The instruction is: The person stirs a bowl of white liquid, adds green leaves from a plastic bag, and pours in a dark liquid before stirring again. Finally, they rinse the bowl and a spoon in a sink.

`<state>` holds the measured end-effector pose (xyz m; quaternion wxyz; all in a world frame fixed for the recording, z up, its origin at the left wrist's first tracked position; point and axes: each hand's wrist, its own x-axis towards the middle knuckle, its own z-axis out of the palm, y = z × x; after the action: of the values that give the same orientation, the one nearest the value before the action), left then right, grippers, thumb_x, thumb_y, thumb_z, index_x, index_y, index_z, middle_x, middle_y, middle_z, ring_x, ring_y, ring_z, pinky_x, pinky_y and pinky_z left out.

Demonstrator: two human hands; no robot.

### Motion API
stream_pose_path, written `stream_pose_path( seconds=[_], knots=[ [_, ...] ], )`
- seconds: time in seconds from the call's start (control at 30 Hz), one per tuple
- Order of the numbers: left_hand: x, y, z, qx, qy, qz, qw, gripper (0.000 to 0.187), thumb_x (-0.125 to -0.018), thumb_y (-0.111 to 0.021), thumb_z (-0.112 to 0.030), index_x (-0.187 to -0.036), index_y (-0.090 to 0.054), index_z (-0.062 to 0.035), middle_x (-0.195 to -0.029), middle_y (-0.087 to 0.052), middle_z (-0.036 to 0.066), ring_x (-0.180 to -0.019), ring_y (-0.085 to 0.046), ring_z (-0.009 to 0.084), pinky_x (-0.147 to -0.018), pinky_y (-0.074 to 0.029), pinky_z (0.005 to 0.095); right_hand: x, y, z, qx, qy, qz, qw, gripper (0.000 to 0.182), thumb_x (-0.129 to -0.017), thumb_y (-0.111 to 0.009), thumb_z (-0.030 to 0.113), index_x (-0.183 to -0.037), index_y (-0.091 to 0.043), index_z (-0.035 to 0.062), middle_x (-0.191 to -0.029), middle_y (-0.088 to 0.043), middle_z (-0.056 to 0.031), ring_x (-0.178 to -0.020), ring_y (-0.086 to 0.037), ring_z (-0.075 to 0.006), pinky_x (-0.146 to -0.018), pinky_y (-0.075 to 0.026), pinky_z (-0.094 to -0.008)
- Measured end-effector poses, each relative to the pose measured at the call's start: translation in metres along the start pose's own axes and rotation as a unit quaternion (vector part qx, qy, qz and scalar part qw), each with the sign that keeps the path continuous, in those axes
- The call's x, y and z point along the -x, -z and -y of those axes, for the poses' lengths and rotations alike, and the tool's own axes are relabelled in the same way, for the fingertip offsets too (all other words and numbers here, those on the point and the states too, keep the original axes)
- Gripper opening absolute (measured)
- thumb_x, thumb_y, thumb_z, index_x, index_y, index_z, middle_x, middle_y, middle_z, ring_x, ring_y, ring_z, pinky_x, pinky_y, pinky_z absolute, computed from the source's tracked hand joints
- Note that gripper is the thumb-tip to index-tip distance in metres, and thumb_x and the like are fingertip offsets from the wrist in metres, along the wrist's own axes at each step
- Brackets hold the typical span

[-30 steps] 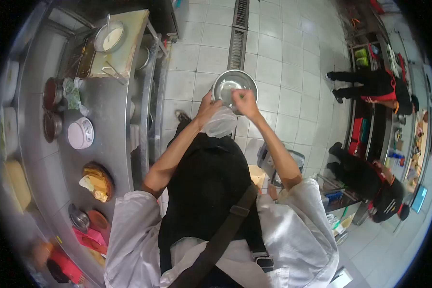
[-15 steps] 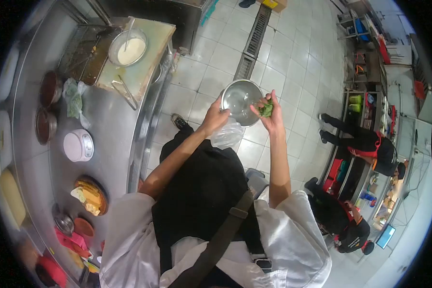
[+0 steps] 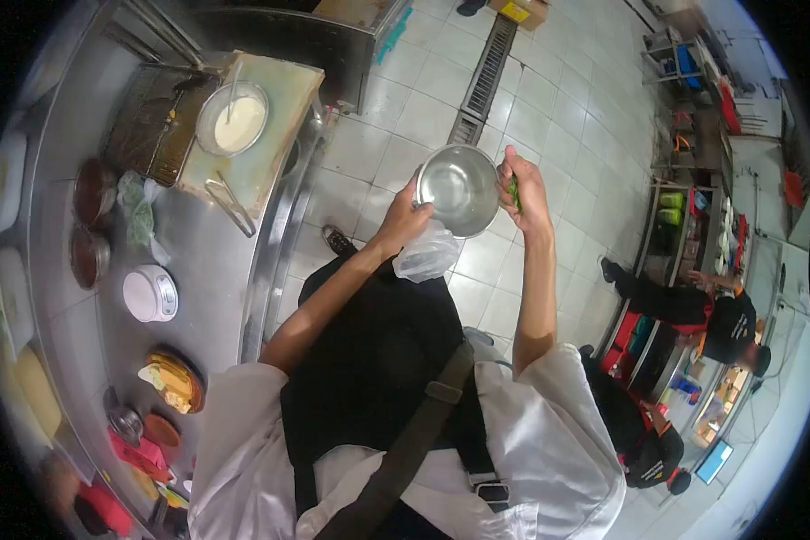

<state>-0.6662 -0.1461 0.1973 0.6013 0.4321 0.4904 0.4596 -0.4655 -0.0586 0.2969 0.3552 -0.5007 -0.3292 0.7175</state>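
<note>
Left hand point(image 3: 406, 221) is gripping the near left side of a metal bowl point(image 3: 459, 192), fingers closed on the rim, and is also holding a clear plastic bag point(image 3: 426, 252) that is hanging just below the bowl. Bowl is being held above the tiled floor, opening upward; its shiny inside is showing, contents too unclear to tell. Right hand point(image 3: 526, 193) is standing just beside the bowl's right rim, fingers curled closed around green leaves point(image 3: 513, 191). To the left, on the counter point(image 3: 209, 297): a far bowl point(image 3: 232, 119) is holding a creamy white mixture with a utensil standing in it; tongs point(image 3: 230, 205) are lying near it. A white scale point(image 3: 150, 293) is sitting nearer, and beyond it a knotted bag point(image 3: 139, 211) is containing something green. A round brown dish point(image 3: 173, 382) is carrying yellow and white pieces.
</note>
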Motion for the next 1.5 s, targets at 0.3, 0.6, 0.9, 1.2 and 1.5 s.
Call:
stream_pose_path(
  seconds=[0.3, 0.6, 0.9, 1.2, 1.5],
  knots=[
    [-0.035, -0.037, -0.019, -0.028, 0.014, -0.054, 0.998, 0.068, -0.08, -0.049, -0.002, -0.147, -0.034, -0.006, -0.117, -0.061, 0.013, -0.092, -0.061, 0.0162, -0.082, -0.049, 0.0282, -0.02, 0.019, 0.056, 0.106, 0.023, 0.044, 0.993, 0.043, -0.099, -0.05, 0.029, -0.061, -0.037, 0.012, -0.054, -0.036, 0.0021, -0.038, -0.031, -0.0082, -0.034, -0.02, -0.026],
    [-0.064, -0.078, -0.016, 0.001, -0.004, -0.083, 0.997, 0.069, -0.08, -0.048, 0.0, -0.148, -0.033, -0.0068, -0.121, -0.06, 0.011, -0.094, -0.059, 0.0144, -0.084, -0.048, 0.027, -0.024, 0.037, 0.114, 0.147, 0.037, 0.082, 0.985, 0.036, -0.096, -0.049, 0.026, -0.065, -0.038, 0.0114, -0.057, -0.034, 0.0018, -0.042, -0.031, -0.0081, -0.037, -0.021, -0.0264],
    [-0.073, -0.096, -0.012, 0.059, -0.043, -0.118, 0.99, 0.07, -0.082, -0.056, -0.003, -0.147, -0.032, -0.0043, -0.125, -0.055, 0.009, -0.107, -0.056, 0.0161, -0.092, -0.047, 0.0294, -0.082, 0.079, 0.029, 0.422, 0.27, 0.171, 0.848, 0.047, -0.1, -0.051, 0.031, -0.062, -0.051, 0.0037, -0.056, -0.042, -0.0015, -0.047, -0.033, -0.0101, -0.043, -0.029, -0.0287],
    [-0.056, -0.066, 0.021, 0.061, 0.127, -0.048, 0.989, 0.059, -0.09, -0.064, -0.025, -0.137, -0.044, 0.0032, -0.122, -0.057, 0.014, -0.112, -0.054, 0.0182, -0.093, -0.046, 0.0341, -0.118, 0.089, -0.049, 0.451, 0.276, 0.271, 0.805, 0.017, -0.074, -0.065, 0.017, -0.085, -0.064, 0.0036, -0.08, -0.063, -0.0123, -0.078, -0.062, -0.0285, -0.069, -0.048, -0.041],
    [-0.084, -0.03, 0.069, -0.043, 0.103, 0.055, 0.992, 0.048, -0.089, -0.066, -0.015, -0.131, -0.049, 0.0006, -0.117, -0.06, 0.012, -0.097, -0.062, 0.0188, -0.084, -0.051, 0.029, -0.047, 0.09, -0.033, 0.476, 0.304, -0.011, 0.825, 0.026, -0.08, -0.052, 0.021, -0.073, -0.066, -0.001, -0.076, -0.063, -0.0259, -0.074, -0.062, -0.0452, -0.069, -0.048, -0.0537]
  ],
)
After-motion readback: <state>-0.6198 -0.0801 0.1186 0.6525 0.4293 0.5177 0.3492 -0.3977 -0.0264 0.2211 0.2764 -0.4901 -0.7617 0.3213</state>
